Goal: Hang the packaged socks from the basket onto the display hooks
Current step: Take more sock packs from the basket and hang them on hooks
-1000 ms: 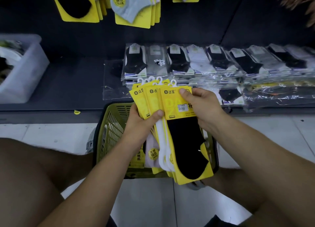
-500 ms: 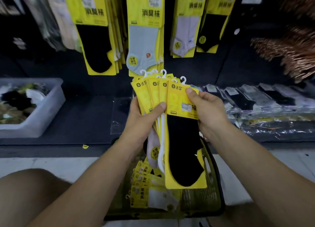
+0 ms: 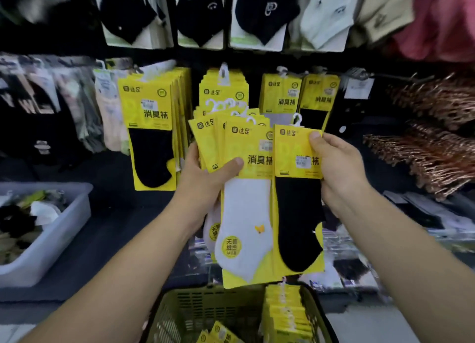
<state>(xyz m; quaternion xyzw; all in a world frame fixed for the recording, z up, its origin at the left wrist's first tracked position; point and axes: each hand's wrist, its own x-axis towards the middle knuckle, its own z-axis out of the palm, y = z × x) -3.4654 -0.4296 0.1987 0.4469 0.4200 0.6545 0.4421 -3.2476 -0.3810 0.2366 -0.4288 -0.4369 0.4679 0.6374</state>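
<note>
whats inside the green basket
Inside the green basket, a stack of yellow sock packs stands at the right and loose packs lie lower down. The basket's bottom is out of frame.

Both bare forearms rise from the lower corners and angle inward, with the wrists nearly level with each other. The left hand (image 3: 205,180) grips a fanned stack of sock packs (image 3: 245,214). Its thumb (image 3: 232,163) lies across the front of the cards and its fingers are wrapped behind (only their edge shows at the stack's left side). The right hand (image 3: 339,167) pinches a single black sock pack (image 3: 298,214) by the card's right edge, thumb on the front near the top corner, fingers hidden behind. The single pack sits just right of the left thumb's grip.
</note>
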